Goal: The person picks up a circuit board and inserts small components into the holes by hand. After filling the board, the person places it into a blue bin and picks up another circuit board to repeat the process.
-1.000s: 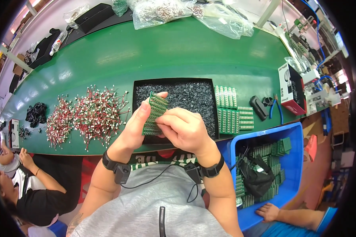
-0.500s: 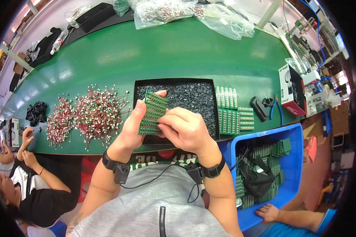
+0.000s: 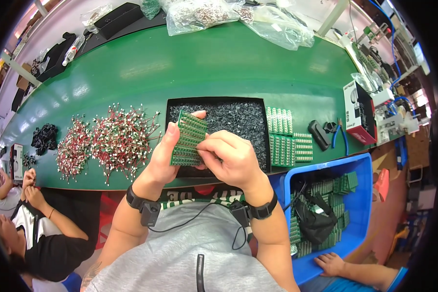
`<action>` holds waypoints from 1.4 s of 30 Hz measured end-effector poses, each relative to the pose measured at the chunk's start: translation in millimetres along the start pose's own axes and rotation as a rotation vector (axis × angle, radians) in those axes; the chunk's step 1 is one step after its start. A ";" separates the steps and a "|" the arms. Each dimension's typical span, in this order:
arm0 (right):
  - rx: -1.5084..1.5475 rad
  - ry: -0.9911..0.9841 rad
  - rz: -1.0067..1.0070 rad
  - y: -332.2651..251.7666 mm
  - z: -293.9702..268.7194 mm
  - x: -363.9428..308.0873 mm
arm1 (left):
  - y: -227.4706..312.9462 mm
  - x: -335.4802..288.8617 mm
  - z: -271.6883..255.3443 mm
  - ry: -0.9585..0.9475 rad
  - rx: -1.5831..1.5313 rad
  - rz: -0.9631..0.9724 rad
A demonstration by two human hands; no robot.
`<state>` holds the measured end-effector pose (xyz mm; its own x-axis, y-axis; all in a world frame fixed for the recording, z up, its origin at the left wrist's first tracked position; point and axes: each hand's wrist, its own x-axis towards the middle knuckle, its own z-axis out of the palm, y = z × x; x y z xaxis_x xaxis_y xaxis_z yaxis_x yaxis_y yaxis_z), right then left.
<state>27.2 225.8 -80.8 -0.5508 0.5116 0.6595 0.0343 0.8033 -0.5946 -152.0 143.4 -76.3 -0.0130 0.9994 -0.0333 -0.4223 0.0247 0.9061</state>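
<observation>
A green circuit board panel (image 3: 188,140) with rows of small parts is held tilted up over the front of a black tray (image 3: 168,109). My left hand (image 3: 161,155) grips it by its left side, thumb on the near face and other fingers behind. My right hand (image 3: 230,156) is closed in a pinch at the panel's right edge; whatever lies between its fingertips is too small to make out. Small dark pieces (image 3: 233,114) fill the tray beneath my hands. Right of the tray lie several stacked green circuit board panels (image 3: 281,148).
Piles of red-wired connectors (image 3: 121,141) and black parts (image 3: 45,138) lie left. Black-handled tool (image 3: 319,135), blue pliers (image 3: 340,138) and a box (image 3: 359,112) sit right. A blue bin (image 3: 367,194) of boards stands front right, a person's hand (image 3: 331,264) beside it. Another person sits left.
My right hand has shifted slightly along the panel's right edge, its fingers still pinched. The person on the left has moved their hands. My left hand and the panel stay nearly the same.
</observation>
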 end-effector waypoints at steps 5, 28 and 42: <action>0.002 -0.053 -0.013 0.0 -1.2 0.1 | -0.4 0.2 -0.1 -0.012 -0.018 -0.001; -0.044 -0.064 0.009 -3.6 -1.1 0.9 | 0.9 0.0 -0.7 0.022 -0.003 0.005; -0.090 -0.085 0.055 -4.5 0.4 0.4 | 3.8 -0.3 -1.0 0.032 -0.059 -0.005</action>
<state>26.4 222.2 -78.0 -0.6145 0.5308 0.5837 0.1387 0.8010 -0.5824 -154.5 143.1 -73.3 -0.0393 0.9979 -0.0522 -0.4751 0.0273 0.8795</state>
